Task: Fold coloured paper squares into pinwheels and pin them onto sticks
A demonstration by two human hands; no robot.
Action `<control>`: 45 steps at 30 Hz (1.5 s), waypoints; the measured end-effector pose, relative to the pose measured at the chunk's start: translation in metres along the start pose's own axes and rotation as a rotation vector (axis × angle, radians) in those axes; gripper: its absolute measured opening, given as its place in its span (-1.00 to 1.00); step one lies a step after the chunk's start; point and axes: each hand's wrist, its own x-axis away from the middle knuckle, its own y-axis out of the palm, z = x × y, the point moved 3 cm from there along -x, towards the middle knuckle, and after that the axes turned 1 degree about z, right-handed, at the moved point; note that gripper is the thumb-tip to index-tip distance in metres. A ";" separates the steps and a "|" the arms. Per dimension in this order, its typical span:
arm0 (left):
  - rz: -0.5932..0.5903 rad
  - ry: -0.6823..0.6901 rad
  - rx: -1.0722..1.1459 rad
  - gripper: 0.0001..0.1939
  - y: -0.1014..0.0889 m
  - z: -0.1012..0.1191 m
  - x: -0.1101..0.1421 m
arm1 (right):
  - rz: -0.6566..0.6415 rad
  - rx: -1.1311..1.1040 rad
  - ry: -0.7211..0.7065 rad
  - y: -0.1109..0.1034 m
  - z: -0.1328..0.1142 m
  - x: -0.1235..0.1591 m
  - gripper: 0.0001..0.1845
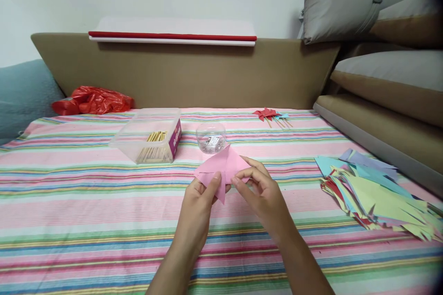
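Between my two hands is a piece of pink paper (231, 166) with slits and pointed corners, held up over the striped cloth. My left hand (204, 193) grips it from the left, thumb pressed on the front near the middle and fingers behind. On the other side, my right hand (258, 186) pinches the paper's right part between thumb and fingers. Just beyond the paper stands a clear round bowl (211, 138) with small items and a white label inside.
A clear plastic box (145, 145) holding wooden sticks stands at left. Finished paper pinwheels, red (266, 113) and blue (282, 115), lie at the back. Cut coloured paper sheets (377, 193) are piled at right, beside stacked cushions (391, 78). A red plastic bag (97, 100) lies back left.
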 end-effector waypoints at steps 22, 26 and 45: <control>-0.008 0.062 -0.125 -0.77 -0.001 -0.003 -0.002 | 0.012 -0.257 0.175 0.003 0.000 0.000 -0.78; 0.002 0.069 -0.139 -0.76 -0.003 -0.004 -0.003 | -0.021 -0.276 0.192 0.002 0.000 -0.001 -0.80; -0.007 0.112 -0.255 -0.66 0.003 0.003 0.001 | 0.007 -0.243 0.190 0.006 0.002 0.000 -0.75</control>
